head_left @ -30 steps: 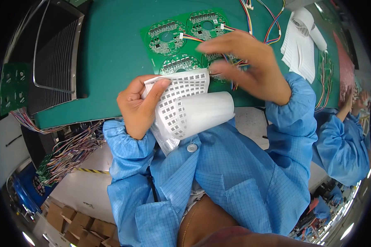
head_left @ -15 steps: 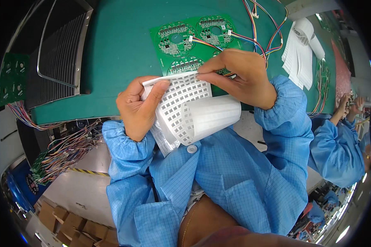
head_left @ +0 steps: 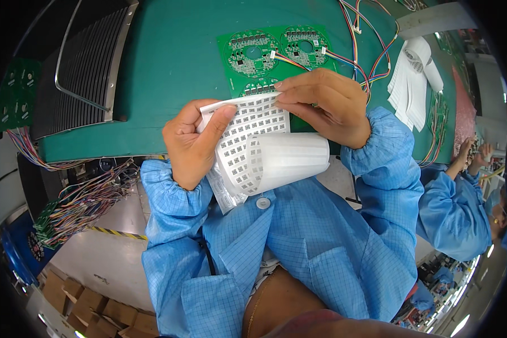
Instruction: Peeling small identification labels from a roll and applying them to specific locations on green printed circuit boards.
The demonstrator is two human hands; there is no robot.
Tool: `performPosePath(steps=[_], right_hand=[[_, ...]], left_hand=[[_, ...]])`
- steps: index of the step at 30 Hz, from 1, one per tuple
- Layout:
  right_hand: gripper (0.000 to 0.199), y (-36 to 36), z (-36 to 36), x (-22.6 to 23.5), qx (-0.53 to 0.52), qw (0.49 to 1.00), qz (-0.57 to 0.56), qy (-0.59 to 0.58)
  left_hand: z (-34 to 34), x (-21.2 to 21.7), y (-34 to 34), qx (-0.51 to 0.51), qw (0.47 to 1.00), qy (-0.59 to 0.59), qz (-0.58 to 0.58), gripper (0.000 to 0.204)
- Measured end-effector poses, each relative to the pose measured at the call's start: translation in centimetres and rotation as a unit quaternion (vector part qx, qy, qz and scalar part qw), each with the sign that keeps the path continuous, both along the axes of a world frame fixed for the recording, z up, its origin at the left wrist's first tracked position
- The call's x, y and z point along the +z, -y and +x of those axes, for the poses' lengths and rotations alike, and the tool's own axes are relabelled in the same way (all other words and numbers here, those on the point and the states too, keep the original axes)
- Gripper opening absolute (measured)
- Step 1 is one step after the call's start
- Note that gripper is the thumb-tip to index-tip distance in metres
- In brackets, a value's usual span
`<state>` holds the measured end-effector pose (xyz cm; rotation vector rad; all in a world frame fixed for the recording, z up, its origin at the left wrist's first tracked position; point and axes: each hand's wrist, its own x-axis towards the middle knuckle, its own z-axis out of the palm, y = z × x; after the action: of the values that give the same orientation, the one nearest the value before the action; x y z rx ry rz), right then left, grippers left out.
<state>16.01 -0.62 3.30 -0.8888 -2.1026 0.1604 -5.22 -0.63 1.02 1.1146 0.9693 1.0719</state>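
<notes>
My left hand [head_left: 194, 141] grips the upper left corner of a white label strip [head_left: 236, 138], thumb on the printed face and fingers behind. Rows of small square black codes cover the strip, and its lower end curls into a loose white roll [head_left: 296, 158] in front of my jacket. At the strip's top right edge, the thumb and forefinger of my right hand [head_left: 332, 107] are pinched together; whether a single label is between them is too small to tell. Beyond my hands lies a green circuit board panel [head_left: 236, 73] with round boards, partly hidden by the strip and my right hand.
Coloured wires with white plugs [head_left: 357, 62] trail from the panel. More label strips [head_left: 411, 84] lie at the right on the green table [head_left: 169, 56]. A black ribbed case [head_left: 84, 73] stands left. Wire bundles [head_left: 90, 208] hang below the table edge. A co-worker [head_left: 456, 203] sits at right.
The panel, wires and other table things appear shifted slightly right in the picture. My right fingers have closed in more at the strip's top edge; my left hand keeps its grip.
</notes>
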Motion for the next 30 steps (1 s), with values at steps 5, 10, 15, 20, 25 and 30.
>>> performPosePath(steps=[5,10,15,20,25,30], right_hand=[[0.014,-0.4,-0.4,-0.3,0.014,0.997,-0.066,-0.035],[0.012,-0.1,-0.4,0.0,0.026,0.966,-0.224,-0.124],[0.008,0.3,0.8,-0.1,-0.049,0.867,-0.458,-0.193],[0.005,0.0,0.9,-2.3,-0.064,0.955,-0.288,0.009],[0.007,0.3,0.9,-3.0,-0.071,0.961,-0.260,0.067],[0.007,0.2,0.6,-3.3,-0.085,0.965,-0.240,0.069]], left_hand=[[-0.2,-0.2,-0.1,-0.001,1.000,0.010,-0.017,0.015],[-0.8,-0.6,-0.3,0.020,1.000,-0.002,-0.001,0.015],[-3.4,-0.7,-0.1,0.044,0.996,-0.069,0.026,0.016],[-4.6,-1.2,0.2,0.023,0.992,-0.121,0.032,0.017],[-4.3,-1.4,0.1,0.027,0.994,-0.099,0.030,0.017],[-4.3,-1.4,0.0,0.026,0.993,-0.108,0.033,0.017]])
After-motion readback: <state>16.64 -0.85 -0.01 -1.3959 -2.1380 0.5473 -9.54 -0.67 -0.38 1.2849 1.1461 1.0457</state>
